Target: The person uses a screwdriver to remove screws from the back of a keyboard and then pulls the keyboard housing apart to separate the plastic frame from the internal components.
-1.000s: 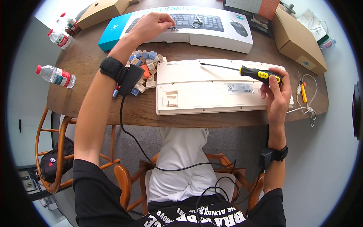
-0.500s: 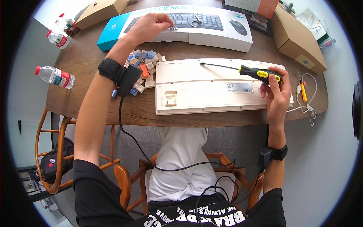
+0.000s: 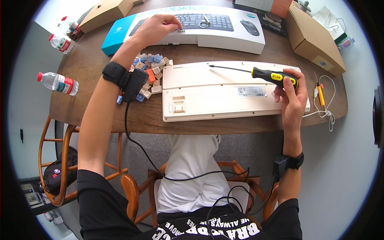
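Note:
My right hand point(image 3: 293, 96) is wrapped round the black and yellow handle of a screwdriver point(image 3: 276, 77). Its thin shaft points left above the back of a cream keyboard point(image 3: 208, 100), which lies face down with screw holes along its edges. My left hand point(image 3: 159, 27) reaches over the long keyboard box point(image 3: 230, 42), fingertips pinched together beside a few tiny metal screws point(image 3: 181, 30) on its top. Whatever is between those fingertips is too small to make out. A metal ring point(image 3: 204, 25) with a small piece attached lies right of the screws.
Loose keycaps point(image 3: 151, 75) in cream, blue and orange are heaped left of the keyboard. A water bottle point(image 3: 58, 83) lies at the left edge. A yellow-handled tool point(image 3: 321, 96) and a white cable point(image 3: 330, 116) lie right; a cardboard box point(image 3: 316, 44) stands behind them.
The view has shifted very slightly. My left hand remains at the screws with its fingers pinched, and my right hand keeps the screwdriver in nearly the same place.

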The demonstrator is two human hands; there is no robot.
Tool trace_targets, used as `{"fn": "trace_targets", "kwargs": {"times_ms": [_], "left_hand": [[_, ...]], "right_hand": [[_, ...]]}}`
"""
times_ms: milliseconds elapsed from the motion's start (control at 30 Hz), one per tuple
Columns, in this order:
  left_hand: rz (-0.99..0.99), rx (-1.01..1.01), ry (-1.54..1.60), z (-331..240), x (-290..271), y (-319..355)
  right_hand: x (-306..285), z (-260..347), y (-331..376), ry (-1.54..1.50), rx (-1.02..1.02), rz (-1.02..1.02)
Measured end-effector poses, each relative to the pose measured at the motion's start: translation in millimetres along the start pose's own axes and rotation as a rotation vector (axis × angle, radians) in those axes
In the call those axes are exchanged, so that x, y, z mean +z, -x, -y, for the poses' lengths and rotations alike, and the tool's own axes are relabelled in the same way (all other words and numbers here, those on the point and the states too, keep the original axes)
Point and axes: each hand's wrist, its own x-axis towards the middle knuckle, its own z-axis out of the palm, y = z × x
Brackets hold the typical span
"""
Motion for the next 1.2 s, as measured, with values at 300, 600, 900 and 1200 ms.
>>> {"fn": "trace_targets", "kwargs": {"times_ms": [300, 600, 900, 1200], "left_hand": [[-0.269, 0.08, 0.035, -24.5, 2.3, 27.3], [-0.309, 0.195, 0.311, -142.6, 57.9, 115.3], [-0.338, 0.24, 0.012, -162.7, 117.5, 128.9], [-0.317, 0.306, -0.15, -162.8, 125.4, 123.9]], "right_hand": [[-1.5, 0.7, 0.1, -0.069, 0.003, -0.025], [-8.9, 36.8, -9.5, -0.084, -0.049, -0.294], [2.8, 98.2, 10.7, 0.322, -0.251, -0.345], [3.4, 98.2, 11.3, 0.481, -0.422, -0.235]]}}
